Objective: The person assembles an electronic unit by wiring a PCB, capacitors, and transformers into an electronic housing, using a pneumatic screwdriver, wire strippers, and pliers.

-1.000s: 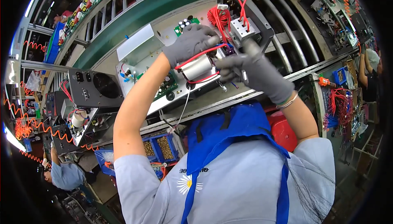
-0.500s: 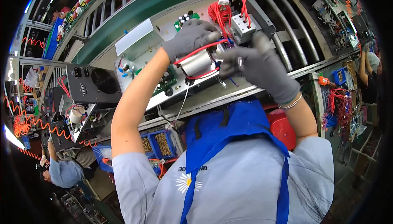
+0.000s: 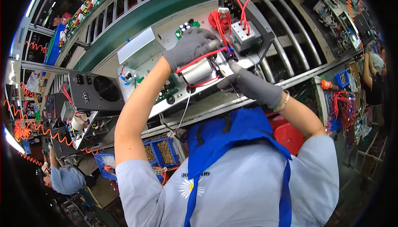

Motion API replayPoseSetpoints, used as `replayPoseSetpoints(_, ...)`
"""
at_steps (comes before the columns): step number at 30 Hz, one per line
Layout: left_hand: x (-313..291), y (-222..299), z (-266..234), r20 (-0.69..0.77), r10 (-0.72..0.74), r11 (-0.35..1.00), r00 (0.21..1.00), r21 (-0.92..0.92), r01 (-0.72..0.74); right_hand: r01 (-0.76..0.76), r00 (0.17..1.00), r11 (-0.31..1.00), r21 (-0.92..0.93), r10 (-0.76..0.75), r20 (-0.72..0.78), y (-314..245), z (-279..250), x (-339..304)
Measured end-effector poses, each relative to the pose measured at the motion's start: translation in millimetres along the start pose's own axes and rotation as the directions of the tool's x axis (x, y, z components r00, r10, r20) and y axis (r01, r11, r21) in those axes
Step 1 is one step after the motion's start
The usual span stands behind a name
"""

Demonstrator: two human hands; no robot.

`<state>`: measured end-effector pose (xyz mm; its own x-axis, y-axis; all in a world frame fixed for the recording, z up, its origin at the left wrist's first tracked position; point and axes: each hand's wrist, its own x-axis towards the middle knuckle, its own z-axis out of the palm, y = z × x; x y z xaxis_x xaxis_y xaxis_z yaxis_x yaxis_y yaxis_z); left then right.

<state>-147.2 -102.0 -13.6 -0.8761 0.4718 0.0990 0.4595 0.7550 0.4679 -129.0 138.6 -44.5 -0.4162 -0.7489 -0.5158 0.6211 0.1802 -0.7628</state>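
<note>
A silver cylinder [image 3: 197, 71] with red wires lies on an open metal chassis [image 3: 182, 93]. My left hand [image 3: 191, 48], in a grey glove, rests just beyond the cylinder. Its fingers are bent and pressed together by the upper red wire [image 3: 203, 58]; what they hold, if anything, is hidden. My right hand [image 3: 255, 87], also gloved, is at the chassis's near edge, right of the cylinder. Its thumb and fingers close together by the wire ends, and what lies between them cannot be made out. A grey terminal block [image 3: 244, 35] with red wires stands beyond.
A black panel [image 3: 267, 24] rises at the chassis's right end, beside metal rollers [image 3: 288, 32]. To the left stands a black fan unit [image 3: 93, 87]. Blue bins [image 3: 155, 151] of small parts sit below the bench edge. Other people work at far left and right.
My right hand has moved down and slightly left, to the chassis's near edge, and its fingers have drawn together. The chassis's right end has shifted slightly. My left hand stays nearly in place.
</note>
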Motion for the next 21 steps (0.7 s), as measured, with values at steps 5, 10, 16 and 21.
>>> replayPoseSetpoints(5,-2,4,1,0.0,-0.006,1.0,1.0,0.012,0.007,0.168,0.972,0.984,0.06,-0.176,0.154,-37,6,-22)
replayPoseSetpoints(10,1,8,-6,0.016,-0.032,0.999,0.999,0.017,0.032,0.099,0.985,0.971,-0.216,-0.126,-0.116,-60,36,-39)
replayPoseSetpoints(16,2,6,-1,0.016,-0.023,1.0,1.0,0.019,0.023,0.123,0.992,0.992,-0.005,-0.123,-0.018,-1,-2,-11)
replayPoseSetpoints(21,-2,14,-5,0.027,-0.049,0.998,0.998,0.048,0.047,0.263,0.953,0.963,0.053,-0.268,0.139,-39,1,-27)
